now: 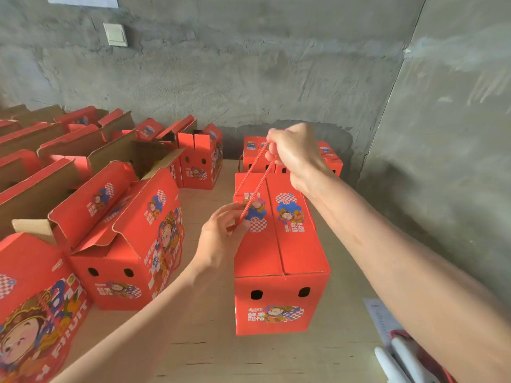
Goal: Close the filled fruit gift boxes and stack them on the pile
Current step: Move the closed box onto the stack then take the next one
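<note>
A closed red fruit gift box [279, 258] stands in the middle of the wooden table [201, 341], its top flaps shut. My right hand [293, 153] is raised above it and grips the box's red cord handle [255, 186], pulling it taut. My left hand [221, 236] is lower, at the box's top left edge, and pinches the lower end of that cord. Behind the box, against the wall, stands a pile of closed red boxes [253, 154], partly hidden by my right hand.
Several open red gift boxes [124, 244] with raised flaps fill the left side of the table, back to the wall. A paper sheet [383, 319] and white-handled items [398, 360] lie at the near right corner. Bare concrete walls [249, 64] close the back and right.
</note>
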{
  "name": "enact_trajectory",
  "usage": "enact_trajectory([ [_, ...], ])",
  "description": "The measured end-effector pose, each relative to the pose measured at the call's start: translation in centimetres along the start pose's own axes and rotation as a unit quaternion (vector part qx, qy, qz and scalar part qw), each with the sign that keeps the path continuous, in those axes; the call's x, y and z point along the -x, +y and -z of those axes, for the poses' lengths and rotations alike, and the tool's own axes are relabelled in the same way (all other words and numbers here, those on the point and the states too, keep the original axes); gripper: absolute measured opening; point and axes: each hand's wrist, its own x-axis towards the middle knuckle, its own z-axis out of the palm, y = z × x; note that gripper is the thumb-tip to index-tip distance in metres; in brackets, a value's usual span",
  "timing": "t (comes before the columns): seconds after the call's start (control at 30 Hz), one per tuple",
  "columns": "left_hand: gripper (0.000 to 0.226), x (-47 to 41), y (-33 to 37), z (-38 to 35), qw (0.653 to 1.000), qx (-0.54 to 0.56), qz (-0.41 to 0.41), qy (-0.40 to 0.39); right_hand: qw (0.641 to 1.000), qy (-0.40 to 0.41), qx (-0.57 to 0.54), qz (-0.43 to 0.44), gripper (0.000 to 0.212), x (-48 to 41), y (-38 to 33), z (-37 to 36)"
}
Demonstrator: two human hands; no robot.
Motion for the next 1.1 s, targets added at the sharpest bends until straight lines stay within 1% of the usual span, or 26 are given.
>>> enact_trajectory([
  [0.07, 0.019, -1.1, 0.6, -0.1, 1.0, 0.006, -0.005, 0.005, 1.0, 0.026, 0.002, -0.001, 0.019, -1.5, -0.4, 0.3],
  [0.1, 0.019, -1.7, 0.8, -0.3, 1.0, 0.003, -0.005, 0.004, 0.999, 0.039, -0.001, -0.015, 0.016, -2.4, -0.5, 0.5],
  [0.2, 0.025, -3.2, 0.6, -1.5, 0.999, 0.007, 0.052, -0.014, 0.996, 0.055, -0.004, -0.067, 0.023, -5.0, 0.3, 1.4],
  [0.27, 0.036, -3.2, -0.3, -2.5, 0.997, 0.006, 0.077, -0.028, 0.994, 0.053, 0.018, -0.092, 0.022, -5.7, 1.8, 1.9],
  [0.33, 0.053, -2.5, -1.5, -3.8, 0.994, 0.021, 0.088, -0.054, 0.991, 0.057, 0.04, -0.114, 0.023, -6.2, 3.7, 2.4],
  [0.4, 0.071, -1.5, -2.6, -5.5, 0.99, 0.021, 0.101, -0.099, 0.989, 0.063, 0.047, -0.126, 0.025, -6.6, 5.6, 2.8],
  [0.47, 0.081, -0.6, -3.5, -7.4, 0.982, -0.005, 0.115, -0.149, 0.987, 0.07, 0.059, -0.133, 0.026, -6.8, 7.2, 3.2],
  [0.53, 0.08, 0.0, -4.2, -9.2, 0.972, -0.019, 0.129, -0.193, 0.985, 0.064, 0.081, -0.141, 0.025, -6.7, 8.9, 3.6],
  [0.63, 0.068, 1.0, -5.3, -11.6, 0.961, -0.04, 0.112, -0.25, 0.98, 0.052, 0.116, -0.151, 0.017, -6.3, 11.7, 5.0],
  [0.7, 0.057, 1.3, -5.6, -12.7, 0.957, -0.053, 0.097, -0.268, 0.978, 0.046, 0.16, -0.123, 0.014, -5.8, 12.9, 6.4],
  [0.73, 0.054, 1.3, -5.7, -13.2, 0.957, -0.049, 0.101, -0.268, 0.974, 0.03, 0.207, -0.087, 0.019, -5.4, 13.4, 7.1],
  [0.77, 0.052, 1.2, -5.7, -13.6, 0.959, -0.039, 0.105, -0.26, 0.96, 0.003, 0.275, -0.046, 0.028, -4.7, 13.7, 7.6],
  [0.8, 0.05, 1.2, -5.7, -13.8, 0.963, -0.031, 0.111, -0.244, 0.934, -0.03, 0.357, -0.011, 0.034, -3.6, 14.1, 7.9],
  [0.87, 0.043, 1.2, -5.8, -14.0, 0.97, -0.01, 0.13, -0.203, 0.863, -0.074, 0.498, 0.029, 0.028, -1.0, 16.0, 7.9],
  [0.9, 0.039, 1.2, -5.9, -14.0, 0.972, 0.013, 0.147, -0.185, 0.834, -0.099, 0.543, 0.024, 0.038, 0.5, 17.4, 7.7],
  [0.93, 0.037, 1.4, -5.9, -14.0, 0.968, 0.046, 0.175, -0.173, 0.811, -0.135, 0.569, 0.006, 0.063, 2.2, 18.7, 7.4],
  [0.97, 0.038, 1.6, -5.8, -14.1, 0.961, 0.091, 0.202, -0.165, 0.804, -0.175, 0.569, 0.002, 0.083, 3.7, 20.2, 7.1],
  [1.0, 0.036, 1.7, -5.8, -14.1, 0.951, 0.131, 0.226, -0.166, 0.8, -0.206, 0.564, 0.008, 0.093, 4.9, 21.5, 6.8],
  [1.03, 0.035, 1.7, -5.8, -14.2, 0.943, 0.159, 0.236, -0.175, 0.792, -0.231, 0.565, 0.013, 0.097, 5.8, 22.5, 6.3],
  [1.07, 0.039, 1.5, -5.7, -14.2, 0.939, 0.168, 0.233, -0.189, 0.787, -0.241, 0.568, 0.017, 0.098, 6.6, 23.1, 5.8],
  [1.1, 0.044, 1.3, -5.7, -14.2, 0.938, 0.175, 0.225, -0.199, 0.779, -0.234, 0.581, 0.027, 0.097, 7.0, 23.5, 5.4],
])
